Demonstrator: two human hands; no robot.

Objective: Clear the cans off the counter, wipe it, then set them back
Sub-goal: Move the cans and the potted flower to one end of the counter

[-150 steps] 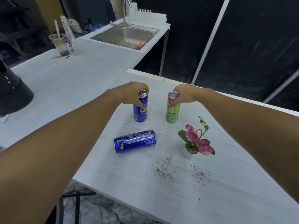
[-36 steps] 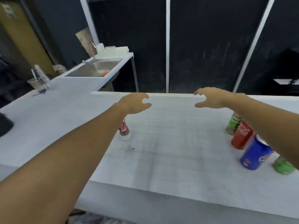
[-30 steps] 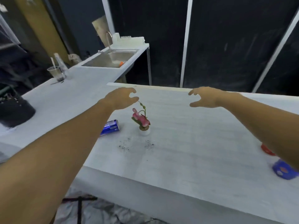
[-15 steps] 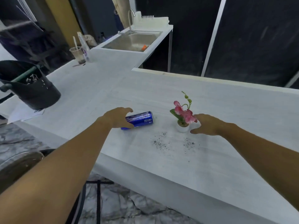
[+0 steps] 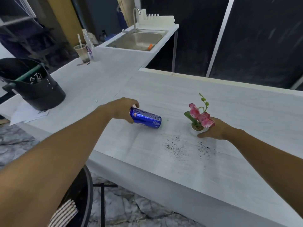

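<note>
A blue can (image 5: pixel 146 118) lies tilted on the white counter (image 5: pixel 180 161), its left end lifted. My left hand (image 5: pixel 122 109) is closed around that raised end. To the right stands a small white pot with a pink flower (image 5: pixel 199 117). My right hand (image 5: pixel 213 129) wraps the pot from the right side and behind, fingers against it. Dark crumbs (image 5: pixel 173 145) are scattered on the counter in front of the can and pot. No other cans are in view.
A black bucket (image 5: pixel 35 86) with a green handle sits on papers at the left. A plastic cup (image 5: pixel 82 53) and bottle stand farther back. A steel sink (image 5: pixel 139 40) with a tap and a white rack lies beyond. A stool is below the counter edge.
My left hand has closed on the blue can and tipped its left end up. My right hand has closed in around the flower pot. The view has come closer.
</note>
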